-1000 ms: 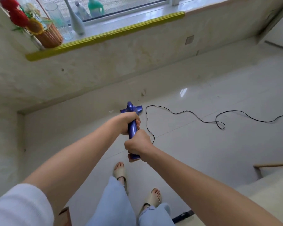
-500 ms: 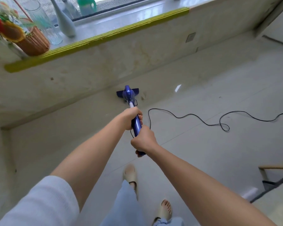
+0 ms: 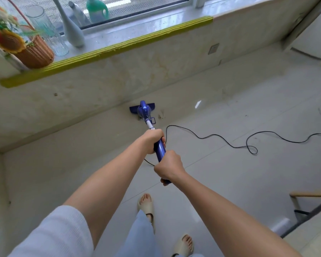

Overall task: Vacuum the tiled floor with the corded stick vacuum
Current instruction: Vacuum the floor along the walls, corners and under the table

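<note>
A blue stick vacuum [image 3: 144, 113] reaches out ahead of me, its flat head on the pale tiled floor [image 3: 230, 173] against the base of the low marble wall. My left hand [image 3: 153, 140] grips the upper part of the blue handle. Below it my right hand [image 3: 168, 166] grips the handle's end. A black cord [image 3: 211, 135] runs from the handle, loops across the tiles and leaves the view at the right.
A window ledge with a yellow edge strip [image 3: 104, 51] carries a wicker flower basket [image 3: 35, 52], a glass vase [image 3: 44, 28] and a white bottle vase [image 3: 71, 28]. Wooden furniture [image 3: 311, 194] stands at the right. My sandalled feet [image 3: 145, 204] are below.
The vacuum head has slid forward from near my hands to the base of the marble wall. Both arms have stretched out, and my feet stepped forward.
</note>
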{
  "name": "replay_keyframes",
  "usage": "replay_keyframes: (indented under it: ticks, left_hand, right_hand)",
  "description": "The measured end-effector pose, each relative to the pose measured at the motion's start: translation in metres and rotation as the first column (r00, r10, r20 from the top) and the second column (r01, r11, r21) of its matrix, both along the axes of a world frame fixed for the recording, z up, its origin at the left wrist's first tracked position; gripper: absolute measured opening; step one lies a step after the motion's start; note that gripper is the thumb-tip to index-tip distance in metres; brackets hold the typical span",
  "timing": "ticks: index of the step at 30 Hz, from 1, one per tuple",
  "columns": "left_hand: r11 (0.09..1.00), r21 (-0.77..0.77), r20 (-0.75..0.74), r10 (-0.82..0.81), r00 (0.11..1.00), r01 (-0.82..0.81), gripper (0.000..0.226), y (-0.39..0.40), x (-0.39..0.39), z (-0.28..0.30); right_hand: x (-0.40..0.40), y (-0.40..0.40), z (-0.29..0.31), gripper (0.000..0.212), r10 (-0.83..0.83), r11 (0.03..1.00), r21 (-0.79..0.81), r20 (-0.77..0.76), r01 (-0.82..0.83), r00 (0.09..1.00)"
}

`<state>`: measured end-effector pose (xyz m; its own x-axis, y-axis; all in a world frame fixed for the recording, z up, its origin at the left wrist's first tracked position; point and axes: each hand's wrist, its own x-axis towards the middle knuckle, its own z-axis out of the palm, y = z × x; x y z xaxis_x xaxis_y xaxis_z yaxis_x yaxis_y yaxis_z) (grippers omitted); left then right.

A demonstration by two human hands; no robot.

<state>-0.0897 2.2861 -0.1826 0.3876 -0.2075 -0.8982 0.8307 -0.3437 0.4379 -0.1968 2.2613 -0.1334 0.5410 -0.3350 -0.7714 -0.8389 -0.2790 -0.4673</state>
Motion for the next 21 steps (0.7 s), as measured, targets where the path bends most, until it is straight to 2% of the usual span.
replay_keyframes:
  ticks: [5, 8, 13, 16, 19, 21]
  left_hand:
    - [1.000, -0.022, -0.012, 0.002, 1.000, -0.002, 0.016, 0.000, -0.037, 0.014]
    - [0.998, -0.050, -0.065, 0.021, 0.998, -0.024, 0.002, -0.001, -0.075, 0.025]
    - [0.995, -0.077, -0.120, 0.052, 0.991, -0.061, 0.012, 0.001, -0.143, 0.036]
    - [0.988, -0.103, -0.119, 0.103, 0.988, -0.115, 0.014, 0.001, -0.184, 0.050]
    - [0.988, -0.105, -0.136, 0.096, 0.986, -0.111, 0.013, 0.002, -0.207, 0.058]
    - [0.991, -0.113, -0.141, 0.059, 0.988, -0.075, 0.016, 0.004, -0.220, 0.067]
  right_hand:
    - [-0.034, -0.007, 0.019, 0.029, 0.037, 0.999, 0.030, -0.006, -0.037, 0.999]
    - [-0.070, -0.013, 0.031, 0.030, 0.068, 0.996, 0.054, -0.017, -0.067, 0.998]
    - [-0.139, -0.018, 0.050, 0.047, 0.109, 0.990, 0.094, -0.019, -0.107, 0.994]
    - [-0.178, -0.022, 0.067, 0.049, 0.123, 0.984, 0.133, -0.003, -0.122, 0.992]
    - [-0.199, -0.025, 0.080, 0.043, 0.127, 0.978, 0.168, 0.009, -0.127, 0.992]
    - [-0.213, -0.025, 0.092, 0.025, 0.111, 0.972, 0.207, 0.017, -0.112, 0.994]
